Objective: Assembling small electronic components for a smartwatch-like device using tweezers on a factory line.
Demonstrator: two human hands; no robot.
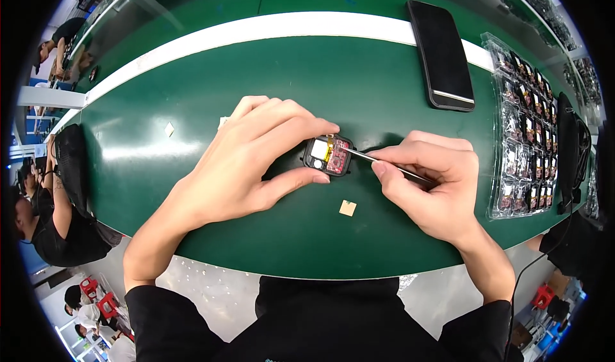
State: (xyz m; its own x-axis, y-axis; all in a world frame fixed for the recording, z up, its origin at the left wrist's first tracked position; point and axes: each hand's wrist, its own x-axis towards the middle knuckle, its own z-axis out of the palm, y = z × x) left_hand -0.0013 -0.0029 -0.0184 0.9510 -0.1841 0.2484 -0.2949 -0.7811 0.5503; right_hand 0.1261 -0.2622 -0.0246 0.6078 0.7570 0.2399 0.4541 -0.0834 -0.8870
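A small black square electronic device (337,164) lies on the green tabletop with its inside exposed: a red circuit board, a white block and yellow tape show. My left hand (262,151) pinches the device between thumb and index finger at its upper and lower edges. My right hand (435,176) grips slim metal tweezers (400,168) like a pen. Their tip reaches the device's right side, over the red board; whether the tip touches a part is too small to tell. Just below the device lies a small beige square piece (347,208).
A black smartphone (442,58) rests across the white strip (288,26). At the right, a clear plastic tray (496,138) holds several similar devices, with a black bag (570,151) beyond it. A small pale scrap (170,129) lies left. Other people work at both sides.
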